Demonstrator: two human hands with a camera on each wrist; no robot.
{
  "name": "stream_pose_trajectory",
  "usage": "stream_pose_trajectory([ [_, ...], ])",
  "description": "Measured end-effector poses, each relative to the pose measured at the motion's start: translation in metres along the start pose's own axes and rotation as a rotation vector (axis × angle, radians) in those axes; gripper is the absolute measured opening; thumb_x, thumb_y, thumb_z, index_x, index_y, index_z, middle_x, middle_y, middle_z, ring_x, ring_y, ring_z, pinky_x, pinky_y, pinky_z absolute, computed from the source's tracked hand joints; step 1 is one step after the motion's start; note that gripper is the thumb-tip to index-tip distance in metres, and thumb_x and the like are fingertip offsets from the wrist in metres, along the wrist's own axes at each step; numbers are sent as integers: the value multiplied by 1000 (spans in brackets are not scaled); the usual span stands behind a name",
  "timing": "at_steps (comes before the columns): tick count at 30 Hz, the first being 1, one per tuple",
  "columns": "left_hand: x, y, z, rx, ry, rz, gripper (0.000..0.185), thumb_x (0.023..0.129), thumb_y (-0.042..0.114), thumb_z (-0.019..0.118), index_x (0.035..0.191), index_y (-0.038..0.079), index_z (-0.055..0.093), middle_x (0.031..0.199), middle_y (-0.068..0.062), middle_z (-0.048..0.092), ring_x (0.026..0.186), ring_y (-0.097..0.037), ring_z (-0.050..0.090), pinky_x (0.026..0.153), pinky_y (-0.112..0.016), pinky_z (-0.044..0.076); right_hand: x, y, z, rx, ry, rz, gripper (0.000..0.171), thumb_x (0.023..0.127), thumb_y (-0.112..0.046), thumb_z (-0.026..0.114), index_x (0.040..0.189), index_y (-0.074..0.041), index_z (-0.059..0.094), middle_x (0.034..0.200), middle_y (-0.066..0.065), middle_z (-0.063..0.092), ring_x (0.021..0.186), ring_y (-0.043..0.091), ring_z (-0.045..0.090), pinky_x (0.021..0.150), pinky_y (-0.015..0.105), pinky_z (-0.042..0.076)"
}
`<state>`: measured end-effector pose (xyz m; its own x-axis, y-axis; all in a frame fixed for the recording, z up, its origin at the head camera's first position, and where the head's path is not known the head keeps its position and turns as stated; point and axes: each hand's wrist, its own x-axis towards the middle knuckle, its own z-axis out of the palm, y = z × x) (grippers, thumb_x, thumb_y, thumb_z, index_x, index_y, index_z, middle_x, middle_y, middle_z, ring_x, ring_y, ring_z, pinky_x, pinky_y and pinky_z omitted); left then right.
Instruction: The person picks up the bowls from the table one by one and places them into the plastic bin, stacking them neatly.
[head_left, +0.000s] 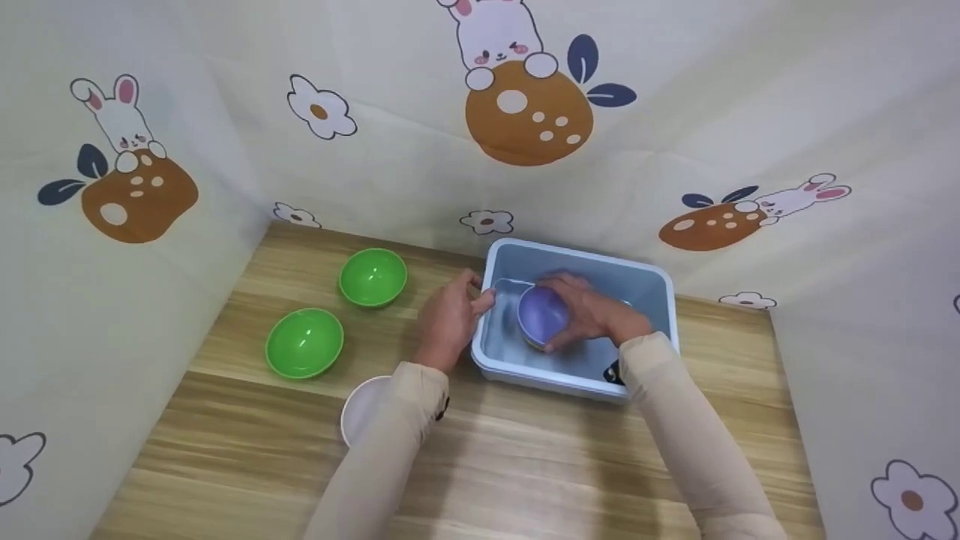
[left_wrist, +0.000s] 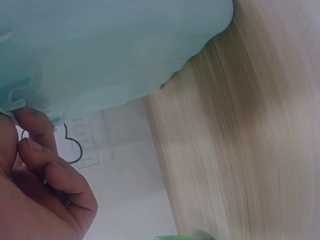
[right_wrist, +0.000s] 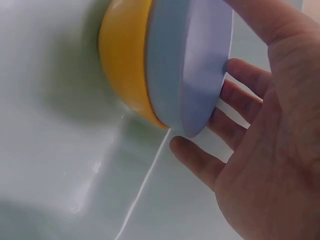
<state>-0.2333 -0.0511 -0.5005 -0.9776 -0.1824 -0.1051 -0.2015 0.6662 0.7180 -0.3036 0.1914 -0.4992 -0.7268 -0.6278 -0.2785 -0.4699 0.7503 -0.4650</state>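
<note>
The right hand (head_left: 592,311) is down inside the pale blue tub (head_left: 660,281). Its fingers are spread wide and curl around the rim of a purple bowl (head_left: 541,313). The wrist view shows the purple bowl (right_wrist: 187,65) sitting inside a yellow bowl (right_wrist: 122,60), like two cups stacked together. The fingers (right_wrist: 200,162) reach round the edge, so the hand seems to hold the stack tipped on its side, with the open face toward the left. The stack is in the middle of the tub, near the tub's floor.

The left hand (head_left: 450,315) is just outside the tub, on its left wall. Its thumb and fingers (left_wrist: 37,127) pinch the rim there, not open wide at all. It probably holds the tub so it does not slide while the other hand works inside.

Out on the wooden table (head_left: 525,465) sit two green bowls (head_left: 373,276), one behind the other (head_left: 304,343), well apart from the tub. A white bowl (head_left: 360,409) peeks out from under the left sleeve. Cloth walls with bunny pictures (head_left: 499,37) stand all around.
</note>
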Motion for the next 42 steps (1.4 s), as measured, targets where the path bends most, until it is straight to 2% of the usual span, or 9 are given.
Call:
stream_pose_trajectory([
  [4, 0, 0, 1, -5, 12, -4, 26, 95, 42, 68, 112, 22, 66, 87, 1, 70, 77, -19, 62, 63, -32, 44, -2, 1, -3, 10, -5, 6, 104, 67, -45, 94, 153, -16, 42, 161, 9, 36, 148, 37, 33, 119, 59, 36],
  [8, -1, -2, 2, 37, 46, 14, 30, 95, 46, 68, 113, 23, 68, 88, 2, 71, 76, -18, 63, 63, -32, 45, -4, 3, -6, 24, 8, 14, 95, 74, -46, 89, 151, -12, 46, 157, 14, 41, 146, 38, 36, 118, 58, 36],
  [13, -3, -4, 4, 120, 103, 76, 36, 94, 52, 67, 115, 23, 72, 82, 0, 73, 72, -20, 64, 60, -35, 46, -8, 5, -11, 12, 45, -7, 75, 88, -39, 78, 145, 0, 50, 147, 22, 51, 139, 40, 44, 119, 57, 35],
  [18, -3, -4, 6, 217, 163, 179, 39, 93, 51, 67, 114, 19, 73, 76, -2, 72, 68, -23, 64, 62, -39, 49, -13, 7, -18, 34, 48, 23, 67, 93, -32, 73, 143, 5, 51, 144, 25, 54, 138, 41, 48, 119, 57, 35],
  [25, -3, -4, 4, 343, 295, 307, 35, 92, 46, 69, 110, 16, 71, 65, -7, 66, 57, -27, 59, 56, -42, 47, -24, 0, -35, 129, 16, 156, 71, 95, -39, 69, 151, -1, 43, 149, 21, 53, 141, 39, 48, 119, 57, 37],
  [31, -2, -2, 0, 431, 382, 389, 32, 92, 43, 70, 102, 12, 70, 78, -8, 70, 57, -27, 62, 50, -41, 47, -39, -9, -48, 182, -11, 208, 84, 93, -60, 63, 156, -10, 40, 151, 16, 53, 139, 36, 51, 115, 57, 41],
  [34, -1, -2, -2, 433, 398, 394, 30, 92, 40, 72, 101, 11, 70, 84, -9, 72, 59, -27, 63, 51, -41, 48, -46, -12, -54, 176, -9, 203, 85, 91, -64, 63, 155, -12, 42, 145, 15, 58, 132, 35, 56, 111, 56, 46],
  [38, -1, -3, -3, 396, 385, 389, 29, 93, 38, 71, 103, 11, 71, 88, -10, 74, 60, -27, 64, 53, -42, 50, -56, -11, -60, 158, 20, 226, 79, 94, -60, 63, 154, -12, 43, 135, 15, 62, 119, 31, 60, 104, 51, 51],
  [42, -3, 0, -7, 343, 354, 370, 30, 96, 38, 66, 107, 11, 71, 98, -11, 76, 75, -32, 70, 61, -47, 56, -70, -7, -69, 150, 69, 237, 73, 97, -49, 63, 154, -8, 43, 127, 17, 64, 111, 29, 60, 96, 46, 52],
])
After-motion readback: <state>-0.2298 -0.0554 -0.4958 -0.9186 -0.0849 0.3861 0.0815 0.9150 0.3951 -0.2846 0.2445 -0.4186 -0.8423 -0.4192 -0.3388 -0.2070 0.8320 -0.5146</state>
